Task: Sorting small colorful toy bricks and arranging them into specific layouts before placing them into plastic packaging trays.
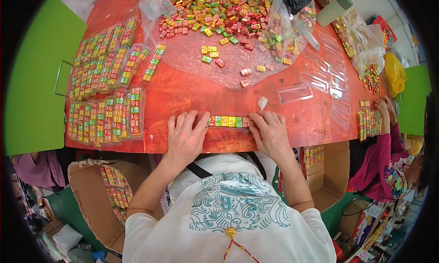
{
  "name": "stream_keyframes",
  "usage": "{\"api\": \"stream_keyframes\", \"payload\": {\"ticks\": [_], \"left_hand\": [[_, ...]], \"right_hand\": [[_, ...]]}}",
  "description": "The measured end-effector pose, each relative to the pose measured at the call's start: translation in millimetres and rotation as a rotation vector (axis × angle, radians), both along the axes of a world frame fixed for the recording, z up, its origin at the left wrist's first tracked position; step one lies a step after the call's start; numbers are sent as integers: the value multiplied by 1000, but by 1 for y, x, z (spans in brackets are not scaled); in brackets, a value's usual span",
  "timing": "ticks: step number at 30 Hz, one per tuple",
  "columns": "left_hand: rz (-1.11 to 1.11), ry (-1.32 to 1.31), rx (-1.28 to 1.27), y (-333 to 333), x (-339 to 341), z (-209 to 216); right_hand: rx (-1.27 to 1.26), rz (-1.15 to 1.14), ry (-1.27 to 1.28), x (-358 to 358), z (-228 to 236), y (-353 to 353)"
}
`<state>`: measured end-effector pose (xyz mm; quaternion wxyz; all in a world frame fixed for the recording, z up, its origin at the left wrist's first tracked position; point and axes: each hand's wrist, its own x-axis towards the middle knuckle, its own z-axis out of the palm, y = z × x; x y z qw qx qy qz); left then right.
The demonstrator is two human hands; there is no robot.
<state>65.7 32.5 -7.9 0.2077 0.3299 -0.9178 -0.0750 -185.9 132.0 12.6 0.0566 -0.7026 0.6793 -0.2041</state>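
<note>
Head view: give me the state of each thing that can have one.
Row of small packs: lined up side by side
Left hand: fingers bent, at the row's left end
Right hand: fingers bent, at its right end
Loose packs: heaped, some scattered
Trays at left: filled, side by side
Nearest clear tray: unfilled
Left cardboard box: open, packs inside
Right cardboard box: open, packs inside
Yellow bag: crumpled

A worn, mottled red table (pixel 183 98) fills the middle of the room, with a broad light-green panel (pixel 36 80) bearing a thin metal loop (pixel 58 77) on the left and a smaller green panel (pixel 415 87) on the right; green floor (pixel 82 222) shows below (only in patches), a whitish wall (pixel 388 7) stands at upper right, and the light is bright and even
</note>
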Motion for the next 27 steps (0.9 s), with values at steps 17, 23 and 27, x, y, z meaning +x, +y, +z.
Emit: {"api": "stream_keyframes", "payload": {"ticks": [17, 23, 27], "left_hand": [[176, -167, -198, 8, -10, -4], [182, -107, -20, 10, -10, -9], [118, -189, -101, 10, -5, -13]], "right_hand": [[-47, -32, -35, 0, -8, 1], [-59, -80, -51, -9, -8, 3], [-48, -123, -43, -13, -10, 4]]}}
